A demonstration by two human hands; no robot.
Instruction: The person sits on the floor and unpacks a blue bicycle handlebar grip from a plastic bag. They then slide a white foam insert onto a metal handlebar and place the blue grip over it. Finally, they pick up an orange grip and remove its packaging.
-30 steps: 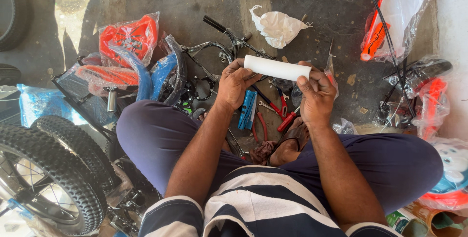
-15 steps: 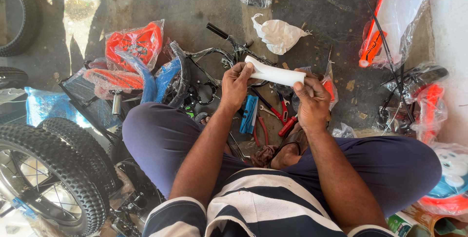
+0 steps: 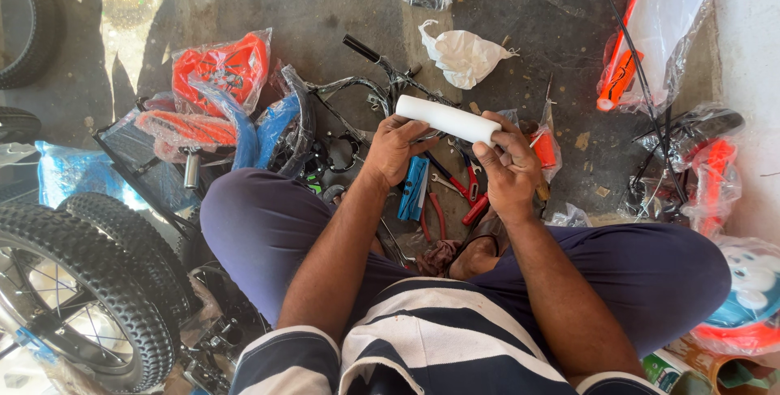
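Note:
I sit cross-legged on the floor and hold a white tube (image 3: 445,118) wrapped in white foam or paper in front of me, level and slightly slanted. My left hand (image 3: 396,149) grips its left part from below. My right hand (image 3: 509,168) pinches its right end with fingers and thumb. Below the hands on the floor lie red-handled pliers (image 3: 470,192) and a blue tool (image 3: 413,188). A black bicycle handlebar (image 3: 367,62) with a grip lies just beyond the tube.
Knobby bicycle wheels (image 3: 77,281) stand at the lower left. Orange and blue plastic-wrapped parts (image 3: 219,78) lie left of centre. Crumpled white wrapping (image 3: 461,55) lies ahead. A white and orange wrapped part (image 3: 654,25) sits at the top right, with black wrapped parts (image 3: 691,159) below it.
The tube has tilted a little, its left end slightly higher, and both hands have shifted their grip on it. The view has moved slightly.

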